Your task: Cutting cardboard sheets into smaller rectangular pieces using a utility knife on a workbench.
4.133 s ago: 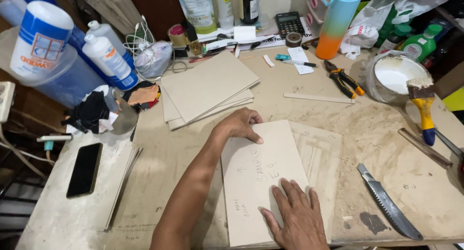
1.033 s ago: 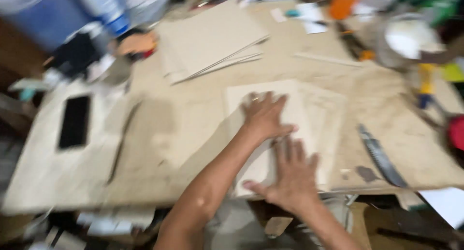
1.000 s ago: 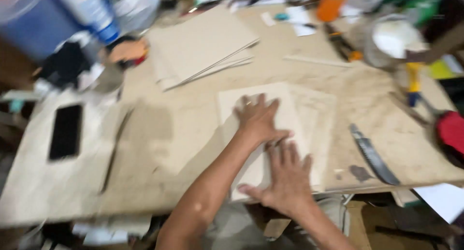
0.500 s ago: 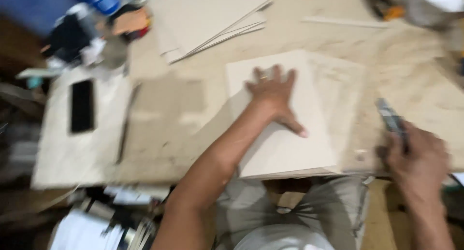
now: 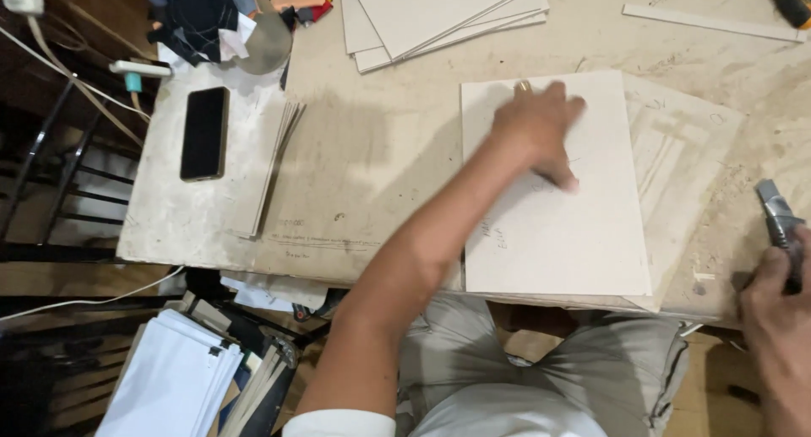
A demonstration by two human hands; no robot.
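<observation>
My left hand [image 5: 541, 129] lies flat on a pale grey cardboard sheet [image 5: 574, 226], fingers spread, pressing its upper part. That sheet rests on a larger scored board [image 5: 688, 150] on the worktable. My right hand [image 5: 777, 293] is at the table's right front edge, closed around the handle of a grey utility knife [image 5: 775, 213] whose blade end points away from me. The knife is well to the right of the sheet and apart from it.
A stack of cardboard sheets [image 5: 439, 15] lies at the back. A black phone [image 5: 204, 133] and a thin bundle of strips [image 5: 272, 162] sit left. A long narrow strip [image 5: 710, 23] lies back right. White paper stacks [image 5: 169, 378] stand below the table's front edge.
My right hand left the sheet, went to the right edge of the table and took hold of the utility knife. My left hand stayed on the sheet. The view dropped lower.
</observation>
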